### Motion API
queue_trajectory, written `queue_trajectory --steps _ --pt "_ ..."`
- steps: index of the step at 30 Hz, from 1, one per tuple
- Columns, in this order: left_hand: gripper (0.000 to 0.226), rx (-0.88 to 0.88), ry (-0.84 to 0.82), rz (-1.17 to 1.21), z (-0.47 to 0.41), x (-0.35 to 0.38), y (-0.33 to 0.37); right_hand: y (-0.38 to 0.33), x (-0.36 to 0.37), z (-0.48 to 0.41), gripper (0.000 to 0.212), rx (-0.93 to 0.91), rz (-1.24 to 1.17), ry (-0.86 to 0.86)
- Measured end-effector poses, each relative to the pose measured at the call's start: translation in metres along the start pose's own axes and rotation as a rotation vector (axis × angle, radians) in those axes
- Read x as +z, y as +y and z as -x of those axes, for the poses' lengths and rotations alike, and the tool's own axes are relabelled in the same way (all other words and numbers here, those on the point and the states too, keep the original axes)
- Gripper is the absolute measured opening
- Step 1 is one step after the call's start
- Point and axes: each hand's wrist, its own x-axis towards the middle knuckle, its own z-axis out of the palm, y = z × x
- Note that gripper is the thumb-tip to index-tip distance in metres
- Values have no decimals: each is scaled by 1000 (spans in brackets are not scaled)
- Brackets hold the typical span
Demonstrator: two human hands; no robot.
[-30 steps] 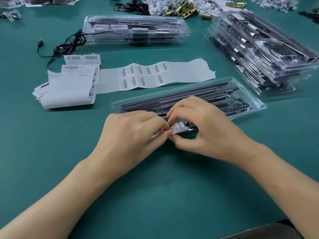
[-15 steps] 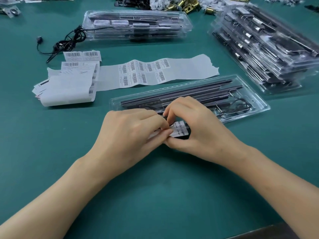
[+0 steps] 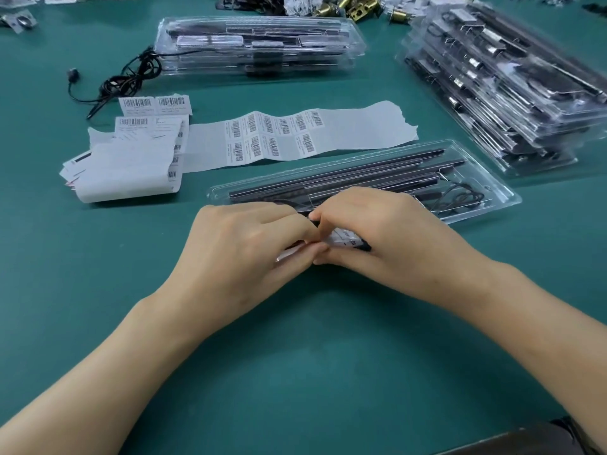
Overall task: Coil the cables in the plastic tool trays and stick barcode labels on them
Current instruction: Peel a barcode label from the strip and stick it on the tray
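**A:** Which step is being done here?

**B:** Labelling, I'd say. Both hands are meeting at the near edge of the tray on the surface. The left grip is pinching one white end of a label. The right grip is curling round the other end and pressing it onto a dark piece underneath.

**A:** Is that piece the cable?

**B:** Probably, but the fingers are hiding most of it, so I cannot tell. A thin cable is lying looped in the tray's right end, beside the long dark bars.

**A:** What is the next move calling for?

**B:** I'm judging it needs the label smoothed flat, with no crease across the print, and then the piece laid back in the tray. More labels are waiting on the sheet just behind the tray, and lifting one cleanly is going to need a fingernail under a corner.

**A:** Is much remaining?

**B:** Two stacks of trays are sitting further off — I cannot tell whether those are finished.
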Motion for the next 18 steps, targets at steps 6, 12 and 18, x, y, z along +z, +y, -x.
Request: queue_trajectory --steps 6,12,18 --pt "8 -4 -1 14 0 0 1 -2 0 5 29 -1 35 -9" --pt "9 -57 2 70 0 -1 0 -3 -4 3 31 -11 28 -11" --pt "6 -36 -2 48 0 0 1 0 3 4 27 -71 112 27"
